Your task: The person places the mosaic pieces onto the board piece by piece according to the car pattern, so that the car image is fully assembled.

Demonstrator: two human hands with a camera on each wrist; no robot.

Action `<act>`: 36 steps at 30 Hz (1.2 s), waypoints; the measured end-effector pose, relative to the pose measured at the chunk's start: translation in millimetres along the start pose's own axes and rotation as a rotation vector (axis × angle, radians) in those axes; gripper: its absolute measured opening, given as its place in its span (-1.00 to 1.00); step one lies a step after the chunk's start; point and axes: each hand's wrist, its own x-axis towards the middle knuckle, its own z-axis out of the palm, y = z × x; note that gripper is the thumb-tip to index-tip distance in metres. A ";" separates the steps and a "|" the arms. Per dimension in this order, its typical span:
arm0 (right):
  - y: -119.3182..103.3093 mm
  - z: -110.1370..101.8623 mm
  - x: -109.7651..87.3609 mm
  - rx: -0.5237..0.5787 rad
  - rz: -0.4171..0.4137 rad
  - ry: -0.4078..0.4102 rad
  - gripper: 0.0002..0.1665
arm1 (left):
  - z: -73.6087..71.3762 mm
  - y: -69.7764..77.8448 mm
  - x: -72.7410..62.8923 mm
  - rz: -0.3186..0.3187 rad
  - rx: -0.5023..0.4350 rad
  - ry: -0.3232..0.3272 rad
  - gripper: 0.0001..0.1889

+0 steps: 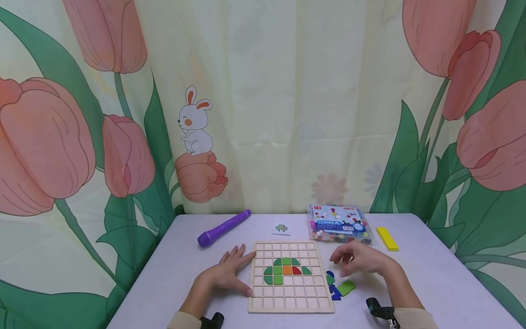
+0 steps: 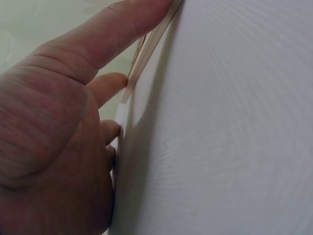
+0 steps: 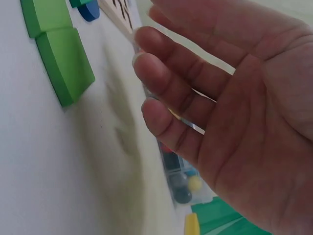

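A wooden grid board (image 1: 291,302) lies flat in front of me, with green, orange and red pieces forming a rounded pattern in its squares. My left hand (image 1: 223,274) is spread at the board's left edge; its thumb and index finger touch the frame. Right of the board, my right hand (image 1: 363,261) hovers over the table with loosely bent fingers and nothing visible in them. Just below it lie loose light green pieces (image 1: 346,287) and blue pieces (image 1: 336,293). The right wrist view shows two light green pieces (image 3: 66,66) side by side on the cloth.
Behind the board lies a small pattern card (image 1: 281,227). A clear box of coloured beads (image 1: 340,224) stands at the back right, with a yellow block (image 1: 387,239) beside it. A purple microphone-shaped stick (image 1: 223,228) lies at the back left. A printed curtain (image 1: 263,114) hangs behind the table.
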 end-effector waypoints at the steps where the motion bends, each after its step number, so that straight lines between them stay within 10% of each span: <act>1: 1.3 -0.8 -1.1 0.010 0.002 -0.012 -0.58 | 0.1 -0.1 0.0 -0.001 -0.002 0.001 0.23; 18: 10.2 -1.3 -9.0 0.136 0.098 -0.144 -0.56 | -0.6 -1.0 0.1 0.006 0.001 -0.001 0.23; 36: 12.7 2.6 -5.3 0.023 0.181 -0.115 -0.60 | 0.3 -1.1 -0.2 0.001 0.003 0.002 0.22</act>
